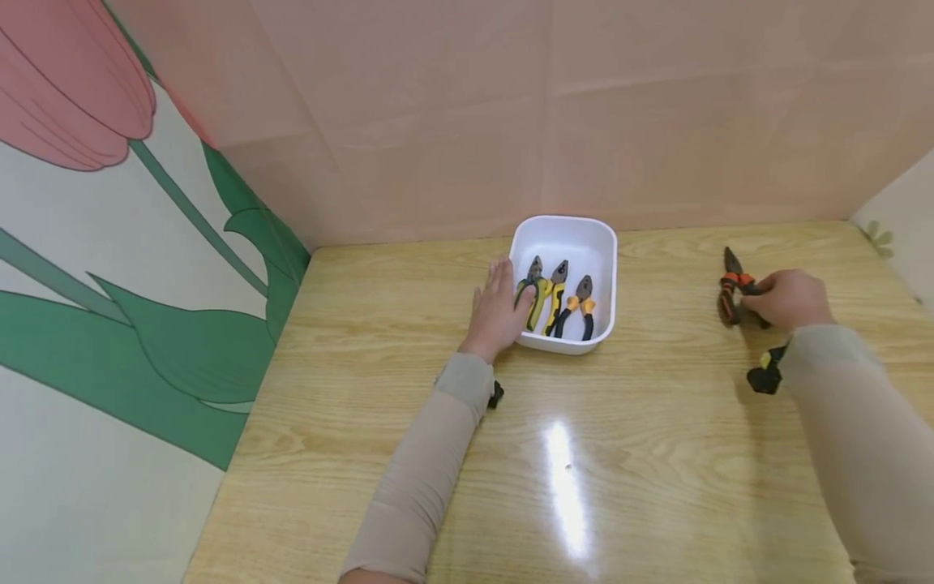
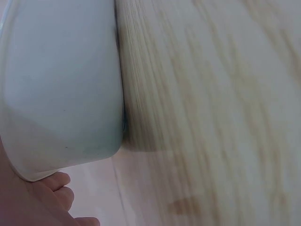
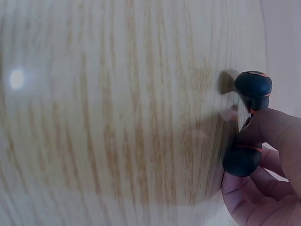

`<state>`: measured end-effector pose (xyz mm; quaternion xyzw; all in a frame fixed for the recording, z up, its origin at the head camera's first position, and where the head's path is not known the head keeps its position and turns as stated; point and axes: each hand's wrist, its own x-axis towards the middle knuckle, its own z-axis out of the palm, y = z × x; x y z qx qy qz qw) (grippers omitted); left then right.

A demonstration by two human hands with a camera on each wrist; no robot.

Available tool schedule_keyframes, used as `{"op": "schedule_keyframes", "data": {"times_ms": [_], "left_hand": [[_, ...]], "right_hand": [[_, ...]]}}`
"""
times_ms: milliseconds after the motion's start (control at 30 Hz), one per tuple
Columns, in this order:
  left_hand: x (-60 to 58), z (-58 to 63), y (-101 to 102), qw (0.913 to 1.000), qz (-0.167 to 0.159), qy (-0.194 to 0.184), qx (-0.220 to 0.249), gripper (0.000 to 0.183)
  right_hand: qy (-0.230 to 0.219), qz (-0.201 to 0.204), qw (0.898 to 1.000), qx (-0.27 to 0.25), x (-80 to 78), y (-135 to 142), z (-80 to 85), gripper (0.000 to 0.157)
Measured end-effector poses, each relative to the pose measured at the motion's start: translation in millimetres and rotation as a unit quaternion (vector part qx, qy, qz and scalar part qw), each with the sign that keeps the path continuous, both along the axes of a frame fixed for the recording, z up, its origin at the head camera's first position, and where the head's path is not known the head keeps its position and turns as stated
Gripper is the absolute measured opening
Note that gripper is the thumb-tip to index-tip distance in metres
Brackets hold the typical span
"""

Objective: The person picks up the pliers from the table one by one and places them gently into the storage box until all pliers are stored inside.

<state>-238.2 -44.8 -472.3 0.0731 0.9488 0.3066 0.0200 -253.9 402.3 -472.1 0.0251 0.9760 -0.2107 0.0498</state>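
My left hand (image 1: pixel 502 312) holds the left wall of a white plastic box (image 1: pixel 565 345), its thumb over the rim and its fingers along the outer side. Inside the box lie pliers with green handles (image 1: pixel 538 304), pliers with yellow and black handles (image 1: pixel 554 308), and pliers with orange and black handles (image 1: pixel 572 307). Off to the right, my right hand (image 1: pixel 791 298) pinches one handle of a pair of pliers (image 1: pixel 729 284) with red and black grips, its dark jaws pointing away from me. In the right wrist view, both black handle ends (image 3: pixel 242 161) show close over the table.
The box stands on a wood-grain table (image 1: pixel 657 454), near its back edge. Behind the table hangs a pinkish-beige covering (image 1: pixel 438 122). A wall with painted tulips (image 1: pixel 146 324) borders the left side, and a pale wall (image 1: pixel 901 215) the right.
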Motion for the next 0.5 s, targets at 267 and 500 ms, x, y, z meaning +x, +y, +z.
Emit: {"op": "schedule_keyframes", "data": {"times_ms": [267,500], "left_hand": [[-0.6,-1.9,-0.4,1.0,-0.003,0.001,-0.002,0.072],[0.2,-2.4,-0.5,0.9999,-0.007,0.008,0.006,0.072]], "right_hand": [[-0.011,-0.006,1.0,-0.006,-0.2,2.0,-1.4,0.051],[-0.034,0.0,0.999,-0.001,1.4,4.6,5.4,0.054]]}}
